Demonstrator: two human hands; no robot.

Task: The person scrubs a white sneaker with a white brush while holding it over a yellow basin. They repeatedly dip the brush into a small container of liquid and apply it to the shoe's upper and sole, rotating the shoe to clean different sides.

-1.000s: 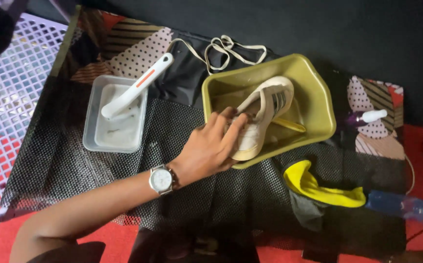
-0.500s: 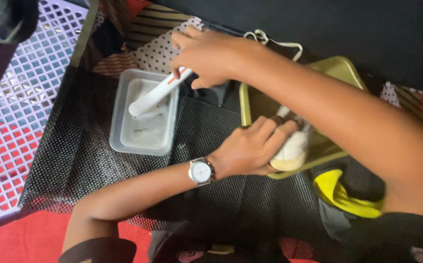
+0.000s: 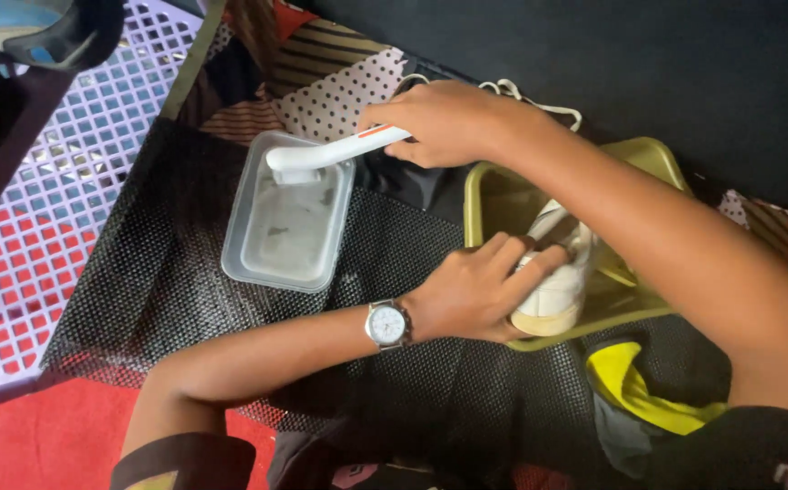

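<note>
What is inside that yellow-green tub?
A white shoe lies in the yellow-green tub, gripped by the left hand. The right arm covers much of the tub's inside.

Left of the grips you see a black mesh mat (image 3: 140, 272) spread over the worktop, and beyond it a pale purple lattice panel (image 3: 58, 191). Past the far grip lies a patchwork cloth (image 3: 330, 91) of striped and dotted pieces, with a white lace (image 3: 539, 102) looped just behind. Below and to the right of the near grip sits a yellow cloth (image 3: 639, 390). Red floor (image 3: 40, 445) shows at your lower left.
</note>
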